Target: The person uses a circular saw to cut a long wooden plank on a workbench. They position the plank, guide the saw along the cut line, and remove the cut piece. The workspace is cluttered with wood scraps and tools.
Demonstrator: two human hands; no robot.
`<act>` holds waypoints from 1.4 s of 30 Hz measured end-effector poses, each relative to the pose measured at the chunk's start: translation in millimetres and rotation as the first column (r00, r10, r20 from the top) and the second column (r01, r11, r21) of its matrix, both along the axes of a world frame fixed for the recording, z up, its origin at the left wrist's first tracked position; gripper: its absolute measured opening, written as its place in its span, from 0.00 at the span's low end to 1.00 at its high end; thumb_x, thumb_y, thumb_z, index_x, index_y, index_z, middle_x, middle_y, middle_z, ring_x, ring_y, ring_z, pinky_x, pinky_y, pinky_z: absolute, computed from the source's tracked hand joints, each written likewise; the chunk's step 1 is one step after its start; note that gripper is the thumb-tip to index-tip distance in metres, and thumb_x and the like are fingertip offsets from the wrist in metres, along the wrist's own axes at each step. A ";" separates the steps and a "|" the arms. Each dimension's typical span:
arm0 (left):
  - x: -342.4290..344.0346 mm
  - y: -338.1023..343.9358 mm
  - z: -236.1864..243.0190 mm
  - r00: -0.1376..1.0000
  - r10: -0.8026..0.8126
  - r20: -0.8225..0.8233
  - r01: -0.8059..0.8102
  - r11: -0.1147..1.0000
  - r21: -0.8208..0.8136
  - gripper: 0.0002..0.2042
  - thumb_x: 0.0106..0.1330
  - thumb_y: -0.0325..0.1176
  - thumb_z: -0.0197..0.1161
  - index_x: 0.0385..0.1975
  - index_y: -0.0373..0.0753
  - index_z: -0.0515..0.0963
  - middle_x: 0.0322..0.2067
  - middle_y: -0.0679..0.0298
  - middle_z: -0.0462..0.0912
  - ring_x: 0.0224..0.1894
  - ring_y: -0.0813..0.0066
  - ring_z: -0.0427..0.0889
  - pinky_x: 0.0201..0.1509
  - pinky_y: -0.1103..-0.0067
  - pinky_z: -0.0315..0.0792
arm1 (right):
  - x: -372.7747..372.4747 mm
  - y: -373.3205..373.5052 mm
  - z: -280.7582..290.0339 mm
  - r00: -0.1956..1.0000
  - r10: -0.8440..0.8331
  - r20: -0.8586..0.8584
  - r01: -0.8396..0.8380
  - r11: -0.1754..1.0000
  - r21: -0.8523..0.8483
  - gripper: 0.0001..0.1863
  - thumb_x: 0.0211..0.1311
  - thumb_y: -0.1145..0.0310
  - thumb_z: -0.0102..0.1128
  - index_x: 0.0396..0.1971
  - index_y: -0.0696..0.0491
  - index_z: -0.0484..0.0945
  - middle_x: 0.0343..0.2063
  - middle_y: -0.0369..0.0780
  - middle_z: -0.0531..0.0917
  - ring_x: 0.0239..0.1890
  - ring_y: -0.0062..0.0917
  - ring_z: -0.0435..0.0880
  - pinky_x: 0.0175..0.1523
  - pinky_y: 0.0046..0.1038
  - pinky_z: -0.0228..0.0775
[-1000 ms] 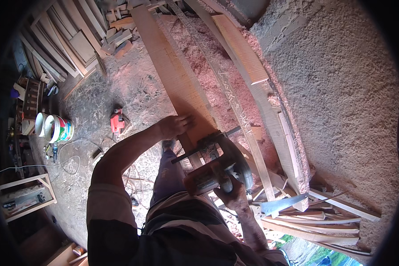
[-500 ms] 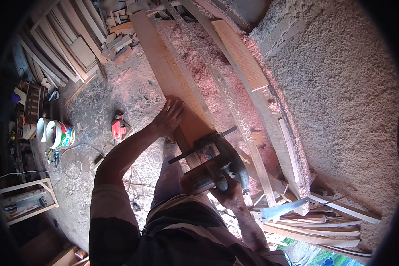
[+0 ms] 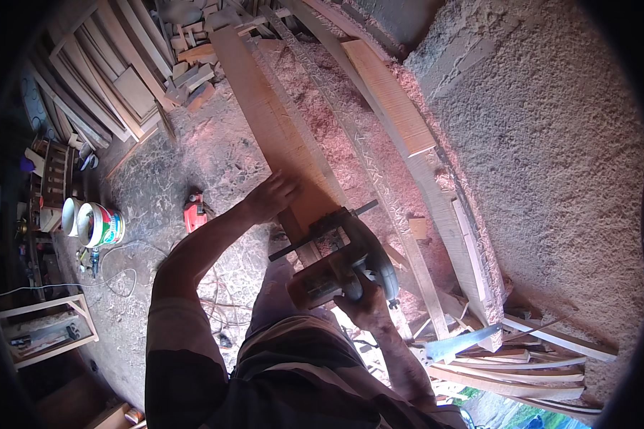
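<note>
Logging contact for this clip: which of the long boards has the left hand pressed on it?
The plank under the circular saw; the left hand lies flat on it, unlike the boards to its right.

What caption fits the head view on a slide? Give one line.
Left hand steadies a long plank while the right hand grips a circular saw on it, sawdust around.

Long plank (image 3: 279,136) under the left hand (image 3: 270,196): pale orange-tan with fine cross-grain ripple; circular saw (image 3: 343,268) in the right hand (image 3: 365,307): dull brown-grey body with a dark blade guard. Sawdust (image 3: 350,154): pinkish-beige, speckled, over a grey floor (image 3: 157,186); small power tool (image 3: 193,213) on the floor: red. Paint bucket (image 3: 101,224): white with green and red bands; sleeve (image 3: 179,357): brown with broad dark stripes; wall (image 3: 551,143): rough grey-tan.
</note>
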State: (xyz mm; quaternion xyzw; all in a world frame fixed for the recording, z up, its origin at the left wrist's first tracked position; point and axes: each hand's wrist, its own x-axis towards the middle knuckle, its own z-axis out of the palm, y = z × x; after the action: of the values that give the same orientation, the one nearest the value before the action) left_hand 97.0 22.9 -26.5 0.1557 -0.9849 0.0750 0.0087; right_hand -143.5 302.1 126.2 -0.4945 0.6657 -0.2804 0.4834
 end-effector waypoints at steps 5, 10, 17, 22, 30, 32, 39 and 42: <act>1.5 -12.8 10.1 0.999 -0.038 0.032 0.035 0.995 0.092 0.58 0.36 0.50 0.83 0.71 0.34 0.62 0.69 0.52 0.65 0.72 0.50 0.62 0.79 0.56 0.52 | 5.0 -15.2 -0.9 1.000 0.001 -0.009 0.000 1.000 0.020 0.37 0.53 0.70 0.72 0.65 0.58 0.70 0.42 0.53 0.88 0.48 0.43 0.88 0.52 0.38 0.80; -0.9 -23.1 32.2 0.947 0.270 0.173 -0.276 0.961 0.012 0.59 0.37 0.56 0.82 0.70 0.31 0.62 0.70 0.46 0.62 0.72 0.49 0.62 0.78 0.49 0.49 | 8.9 -30.3 0.8 1.000 -0.009 -0.006 0.009 1.000 0.003 0.37 0.53 0.70 0.71 0.65 0.56 0.70 0.41 0.53 0.88 0.47 0.45 0.88 0.51 0.39 0.80; 4.3 -42.7 29.1 0.932 0.280 0.228 -0.286 0.958 -0.006 0.61 0.32 0.60 0.82 0.67 0.29 0.65 0.67 0.47 0.66 0.70 0.49 0.65 0.77 0.46 0.48 | 16.0 -49.1 -1.7 0.999 -0.037 0.002 0.037 0.998 -0.051 0.38 0.51 0.65 0.74 0.63 0.58 0.72 0.36 0.49 0.88 0.42 0.35 0.89 0.49 0.35 0.80; 14.5 -57.2 8.8 0.973 0.198 0.121 -0.191 0.980 -0.063 0.54 0.38 0.56 0.82 0.66 0.32 0.66 0.64 0.52 0.69 0.69 0.57 0.67 0.78 0.50 0.48 | 19.3 -59.8 -3.7 0.999 -0.032 -0.012 0.031 0.997 -0.075 0.37 0.51 0.65 0.74 0.64 0.56 0.73 0.36 0.50 0.88 0.42 0.36 0.90 0.49 0.35 0.80; 26.7 -34.4 25.5 0.902 0.429 -0.042 -0.406 0.879 0.249 0.38 0.56 0.39 0.76 0.66 0.36 0.67 0.62 0.53 0.72 0.66 0.55 0.69 0.76 0.55 0.54 | 24.4 -79.5 -9.1 0.998 -0.028 -0.054 0.014 0.969 -0.247 0.34 0.53 0.66 0.72 0.62 0.54 0.74 0.37 0.50 0.88 0.43 0.40 0.89 0.50 0.38 0.80; 36.2 8.4 23.7 0.726 0.629 -0.277 -0.558 0.775 0.298 0.33 0.59 0.35 0.74 0.65 0.37 0.69 0.58 0.51 0.73 0.58 0.52 0.75 0.71 0.57 0.62 | 24.4 -80.9 -10.1 0.999 -0.027 -0.042 0.020 0.987 -0.162 0.33 0.53 0.67 0.71 0.62 0.54 0.74 0.38 0.51 0.87 0.44 0.42 0.88 0.51 0.40 0.80; 31.4 175.3 34.6 0.059 0.916 0.398 0.013 -0.399 0.917 0.31 0.75 0.61 0.49 0.65 0.42 0.66 0.53 0.62 0.74 0.43 0.68 0.77 0.44 0.72 0.74 | 28.3 -84.9 -13.1 0.997 -0.068 0.025 0.071 0.986 -0.150 0.31 0.54 0.67 0.66 0.61 0.52 0.75 0.38 0.54 0.86 0.44 0.50 0.87 0.50 0.45 0.80; 4.5 184.6 39.3 0.135 0.894 0.426 0.296 -0.447 0.844 0.33 0.75 0.65 0.46 0.68 0.46 0.64 0.53 0.66 0.76 0.40 0.74 0.77 0.39 0.74 0.69 | 29.4 -87.7 -14.0 0.997 -0.066 0.026 0.070 0.981 -0.180 0.33 0.53 0.66 0.64 0.63 0.48 0.74 0.39 0.56 0.86 0.44 0.53 0.86 0.49 0.47 0.80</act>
State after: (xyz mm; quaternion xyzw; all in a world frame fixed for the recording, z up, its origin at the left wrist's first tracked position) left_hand 101.5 207.5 12.8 0.5744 -0.2671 -0.7204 0.2824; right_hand -114.1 214.3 112.2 -0.5104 0.6492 -0.3610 0.4333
